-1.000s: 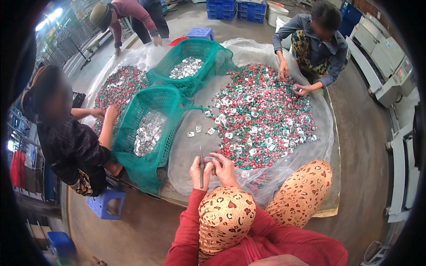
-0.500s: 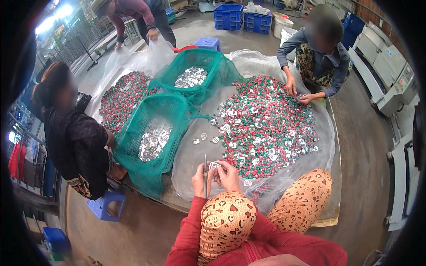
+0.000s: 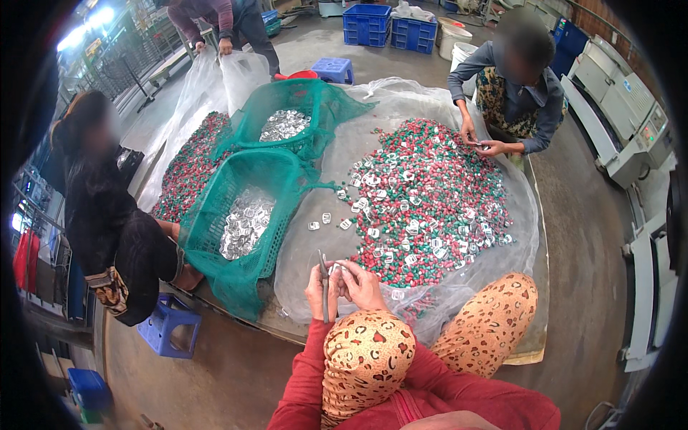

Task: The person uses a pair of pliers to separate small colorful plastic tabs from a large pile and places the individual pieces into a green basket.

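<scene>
My left hand [image 3: 315, 292] is closed around a long, slim grey metal tool [image 3: 325, 290] that points upward; its exact kind is unclear. Against it, my right hand [image 3: 363, 288] pinches a small silver metal piece [image 3: 337, 267], mostly hidden by the fingers. Both hands meet just above my knee, at the near edge of a translucent mesh sheet [image 3: 301, 251]. Beyond them lies a wide heap of small red and green pellets [image 3: 430, 186], with many flat silver frame-shaped pieces mixed in. A few loose silver pieces [image 3: 314, 226] rest on the sheet.
Two green net-lined baskets [image 3: 204, 233] holding silver pieces stand to the left. Another pellet pile [image 3: 193, 161] lies behind them. One co-worker [image 3: 530, 93] handles something at the right; others are at left and back. A blue stool [image 3: 170, 326] stands at lower left.
The tool has tilted slightly left, and the silver piece has turned between my fingers. The co-worker at left has risen off the stool; the one at back has lifted the mesh sheet higher.
</scene>
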`<state>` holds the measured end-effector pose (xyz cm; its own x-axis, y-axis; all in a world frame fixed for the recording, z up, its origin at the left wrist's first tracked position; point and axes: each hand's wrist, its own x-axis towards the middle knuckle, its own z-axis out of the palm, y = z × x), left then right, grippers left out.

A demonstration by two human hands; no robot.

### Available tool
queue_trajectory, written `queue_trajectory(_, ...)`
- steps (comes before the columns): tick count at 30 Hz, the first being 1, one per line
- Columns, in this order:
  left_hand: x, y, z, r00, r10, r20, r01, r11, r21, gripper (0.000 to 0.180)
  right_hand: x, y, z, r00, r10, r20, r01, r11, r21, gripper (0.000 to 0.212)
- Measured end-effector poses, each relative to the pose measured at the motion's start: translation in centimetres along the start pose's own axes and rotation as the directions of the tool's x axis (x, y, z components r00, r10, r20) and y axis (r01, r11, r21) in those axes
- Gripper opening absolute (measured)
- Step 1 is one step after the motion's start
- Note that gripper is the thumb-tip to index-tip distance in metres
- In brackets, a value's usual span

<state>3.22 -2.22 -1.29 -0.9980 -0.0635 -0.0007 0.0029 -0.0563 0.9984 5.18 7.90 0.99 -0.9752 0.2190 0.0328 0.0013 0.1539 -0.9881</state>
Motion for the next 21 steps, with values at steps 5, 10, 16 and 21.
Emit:
queue_trajectory(5, -0.4, 1.0, 0.4, 0.999, 0.025, 0.03, -0.026, 0.999, 0.023, 0.017, -0.9, 1.9, 0.8, 0.995, 0.051, -0.082, -0.044, 0.996, 0.075, 0.022)
queue_trajectory(10, -0.1, 2.1, 1.2, 0.983, 0.153, 0.099, -0.172, 0.962, 0.212, 0.014, 0.9, 2.6, 0.1, 0.959, 0.251, -0.135, -0.185, 0.909, 0.373, 0.021)
queue_trajectory(16, 0.8, 2.4, 2.2, 0.981, 0.195, 0.005, -0.194, 0.972, 0.133, 0.016, 1.9, -0.4, -1.0, 0.991, 0.126, 0.033, -0.13, 0.935, 0.331, 0.022)
queue_trajectory(21, -0.6, 1.9, 1.3, 0.984, 0.179, -0.013, -0.172, 0.965, 0.199, 0.019, 0.5, 0.6, 0.1, 0.998, 0.067, 0.018, -0.069, 0.969, 0.238, 0.02)
